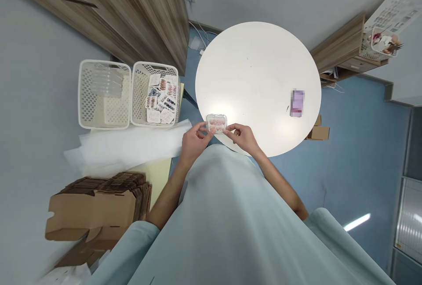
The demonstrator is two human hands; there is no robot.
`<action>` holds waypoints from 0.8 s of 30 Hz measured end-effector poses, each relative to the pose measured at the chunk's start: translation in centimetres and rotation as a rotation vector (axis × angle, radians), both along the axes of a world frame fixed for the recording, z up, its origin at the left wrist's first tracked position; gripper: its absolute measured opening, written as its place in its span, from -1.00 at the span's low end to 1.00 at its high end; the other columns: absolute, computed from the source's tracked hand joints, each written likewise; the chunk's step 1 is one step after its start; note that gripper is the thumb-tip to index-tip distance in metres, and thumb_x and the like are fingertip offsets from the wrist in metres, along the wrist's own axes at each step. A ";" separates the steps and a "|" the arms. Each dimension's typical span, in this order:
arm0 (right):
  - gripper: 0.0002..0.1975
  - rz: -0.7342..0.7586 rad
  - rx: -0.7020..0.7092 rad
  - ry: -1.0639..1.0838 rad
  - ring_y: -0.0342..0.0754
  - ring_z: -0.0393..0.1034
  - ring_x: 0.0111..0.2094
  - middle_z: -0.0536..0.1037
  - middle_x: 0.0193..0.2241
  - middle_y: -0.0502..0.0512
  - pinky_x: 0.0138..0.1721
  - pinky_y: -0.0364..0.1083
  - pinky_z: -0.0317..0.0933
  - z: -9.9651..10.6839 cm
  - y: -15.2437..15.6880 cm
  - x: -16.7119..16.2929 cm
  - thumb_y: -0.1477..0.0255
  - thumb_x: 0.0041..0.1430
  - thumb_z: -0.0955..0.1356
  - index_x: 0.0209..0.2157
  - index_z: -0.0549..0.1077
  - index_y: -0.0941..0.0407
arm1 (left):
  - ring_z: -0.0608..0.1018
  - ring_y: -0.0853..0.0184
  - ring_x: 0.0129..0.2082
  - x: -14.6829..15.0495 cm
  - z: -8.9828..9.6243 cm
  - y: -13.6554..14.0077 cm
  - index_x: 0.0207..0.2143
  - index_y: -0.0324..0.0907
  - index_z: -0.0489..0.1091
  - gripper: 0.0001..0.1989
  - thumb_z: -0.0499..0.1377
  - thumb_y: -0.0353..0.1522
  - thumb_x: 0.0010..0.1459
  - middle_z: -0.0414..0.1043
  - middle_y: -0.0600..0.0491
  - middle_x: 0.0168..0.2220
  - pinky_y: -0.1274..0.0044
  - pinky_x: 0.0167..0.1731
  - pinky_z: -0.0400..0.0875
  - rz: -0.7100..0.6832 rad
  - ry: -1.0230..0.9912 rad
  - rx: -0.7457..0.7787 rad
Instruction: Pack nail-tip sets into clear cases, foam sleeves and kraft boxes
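Note:
A small clear plastic case (pixel 216 122) with rows of pinkish press-on nails inside is held between my two hands, over the near edge of the round white table (pixel 257 65). My left hand (pixel 195 141) pinches its left side, the thumb along the lower edge. On the other side, the fingers of my right hand (pixel 243 137) grip the lower right corner. The case looks closed, with its face turned up toward me. Part of its lower edge is hidden by my thumbs.
At left, one white basket (pixel 132 96) holds several nail cards (pixel 161 100); another basket (pixel 81 96) contains clear plastic cases (pixel 107 81). White wrapping sheets (pixel 132 146) and folded cardboard boxes (pixel 95 212) lie nearer. A purple item (pixel 297 102), partly blurred, rests on the table's right side.

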State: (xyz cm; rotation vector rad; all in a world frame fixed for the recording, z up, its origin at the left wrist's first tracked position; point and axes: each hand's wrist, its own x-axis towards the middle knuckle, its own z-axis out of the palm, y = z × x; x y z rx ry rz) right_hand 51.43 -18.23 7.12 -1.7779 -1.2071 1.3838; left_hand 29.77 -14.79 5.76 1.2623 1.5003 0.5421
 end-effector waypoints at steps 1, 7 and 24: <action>-0.57 0.008 0.002 -0.013 -0.16 0.36 -0.56 0.64 -0.34 0.03 -0.41 -0.08 0.26 -0.6 0.2 -0.1 -0.05 0.21 0.46 -0.25 0.62 0.05 | 0.58 0.20 -0.30 0.0 -0.6 0.2 0.08 -0.10 0.57 -0.47 0.39 -0.02 0.15 0.62 0.01 -0.22 0.43 -0.21 0.41 -0.016 0.022 0.000; -0.70 0.029 -0.085 -0.058 -0.21 0.37 -0.60 0.68 -0.28 0.02 -0.33 -0.12 0.29 -6.8 1.6 -0.6 0.12 0.29 0.44 -0.29 0.61 0.08 | 0.63 0.09 -0.23 0.2 -5.7 2.1 0.09 -0.12 0.55 -0.51 0.37 -0.09 0.19 0.66 -0.03 -0.19 0.38 -0.13 0.38 -0.126 0.152 -0.070; -0.79 -0.027 -0.275 -0.438 -0.01 0.57 -0.25 0.69 -0.22 0.08 -0.23 -0.10 0.32 -11.9 2.1 -2.6 0.23 0.34 0.42 -0.18 0.58 0.08 | 0.65 0.10 -0.02 -0.1 -10.6 2.6 0.15 -0.09 0.54 -0.62 0.24 -0.20 0.35 0.70 0.00 -0.05 0.41 -0.06 0.44 -0.308 0.391 -0.040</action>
